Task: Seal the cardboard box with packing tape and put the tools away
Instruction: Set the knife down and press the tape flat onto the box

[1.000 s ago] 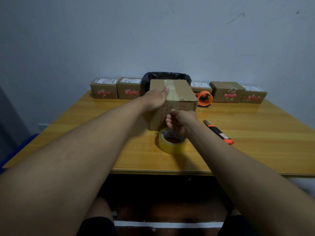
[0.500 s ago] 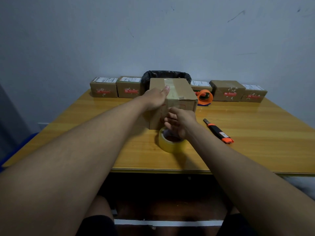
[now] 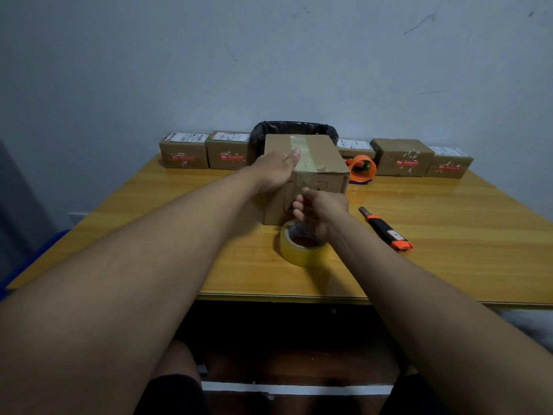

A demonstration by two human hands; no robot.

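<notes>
The cardboard box (image 3: pixel 321 158) stands in the middle of the table with a clear tape strip over its top and down its near face. My left hand (image 3: pixel 273 172) clasps the box's upper left edge, thumb lying on top. My right hand (image 3: pixel 321 209) is against the near face, fingers loosely bent and touching the cardboard, with nothing held in it. Just below that hand, a roll of clear packing tape (image 3: pixel 300 254) lies flat on the table. A black-and-orange utility knife (image 3: pixel 386 229) lies to the right of the roll.
An orange tape dispenser (image 3: pixel 363 169) sits behind the box on the right. A black-lined bin (image 3: pixel 294 130) stands behind the box. Several small labelled boxes (image 3: pixel 184 152) line the wall on both sides. The yellow table's (image 3: pixel 449 265) front edge is near my elbows.
My right hand's fingers have shifted slightly upward on the box's near face. My left hand and the box have stayed in place.
</notes>
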